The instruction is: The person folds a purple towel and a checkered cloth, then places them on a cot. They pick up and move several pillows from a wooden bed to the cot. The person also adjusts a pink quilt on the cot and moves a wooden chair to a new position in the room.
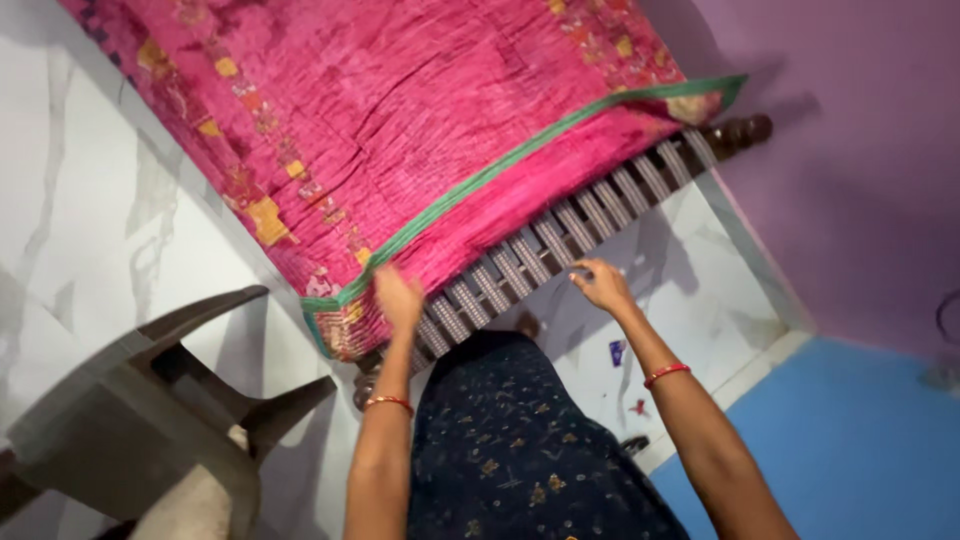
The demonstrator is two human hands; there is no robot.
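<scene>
Two hands work the green-bordered edge of a pink quilt (400, 130) filling the upper centre. The left hand (398, 297) seems to pinch that hem; blur leaves it unsure. The right hand (603, 283), fingers loosely spread, rests on the woven cot (560, 240). A plastic chair (150, 400) stands lower left. Straightening looks underway; next needs an even pull.

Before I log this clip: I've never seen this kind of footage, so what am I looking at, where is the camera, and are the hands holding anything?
There is no machine here. One camera sits on a person's head and looks down at their own bare arms. A pink quilt with a green border covers a woven cot standing on a white marble floor. The left hand is at the quilt's near corner, blurred, so a grip cannot be confirmed. The right hand rests open on the cot's bare webbing, holding nothing. A grey plastic chair stands to the left.
</scene>
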